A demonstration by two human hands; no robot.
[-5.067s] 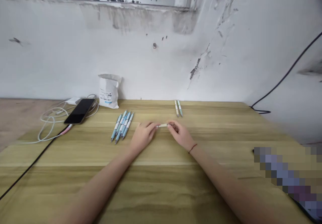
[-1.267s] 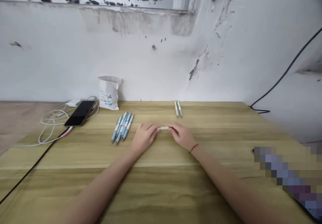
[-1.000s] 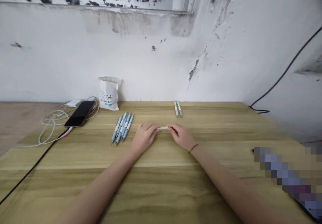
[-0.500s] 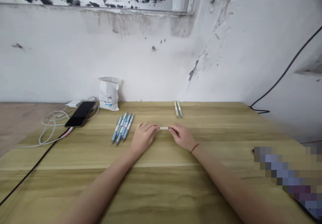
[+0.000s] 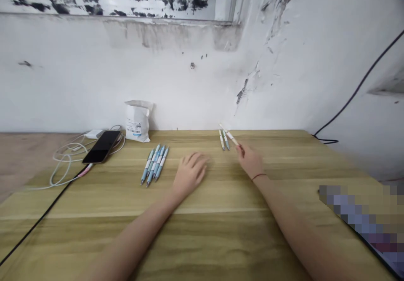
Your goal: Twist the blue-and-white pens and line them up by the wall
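Right hand (image 5: pixel 251 161)'s pinching a cream pen (image 5: pixel 232 137) by its near end, probably so the rest pokes out clear; left hand (image 5: pixel 189 174)'s loose, empty.

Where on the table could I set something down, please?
Bare table lies between the white bag and two rear pens, and between the left forearm and right forearm. Crowded: around the phone, cable and blue pens, and where the right hand holds another pen.
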